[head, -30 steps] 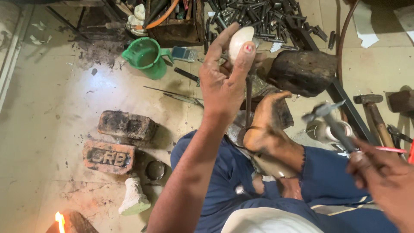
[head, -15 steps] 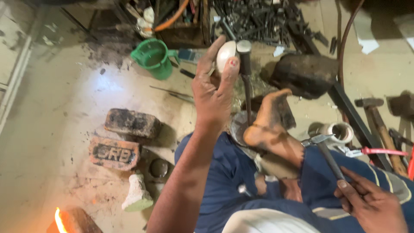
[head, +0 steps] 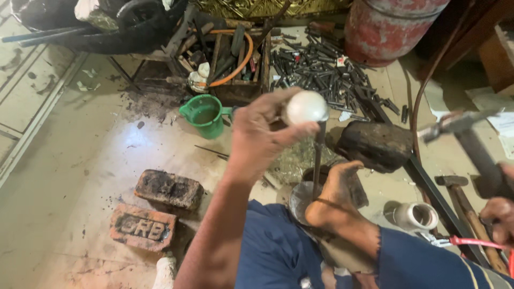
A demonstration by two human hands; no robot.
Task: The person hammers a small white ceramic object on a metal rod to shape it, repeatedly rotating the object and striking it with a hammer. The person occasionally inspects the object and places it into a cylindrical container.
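**White ball atop a rod, hammer raised**

At the far left two bricks lie on the dusty concrete floor (head: 69, 160): a dark, sooty brick (head: 168, 188) and, nearer the person, a red brick (head: 142, 227) with moulded lettering. Beyond them stands a green plastic jug (head: 204, 115), just in front of a wooden crate (head: 235, 64) crammed with tools and an orange hose.

In the middle, the left hand (head: 259, 136) is raised, its fingers closed around a white rounded ball (head: 305, 107), which sits at the top of a thin upright metal rod (head: 317, 160). The rod runs down to a shiny metal bowl (head: 301, 200) held beneath the person's bare foot (head: 334, 195). Behind lies a heap of dark metal rods (head: 326, 67) and a dark block (head: 375, 144).

At the right, the right hand (head: 500, 214) grips the handle of a hammer (head: 466, 139), its head lifted well apart from the ball. A white pipe fitting (head: 416, 217) rests on the floor near another hammer (head: 461, 206). A red cylinder (head: 393, 27) stands at the top.
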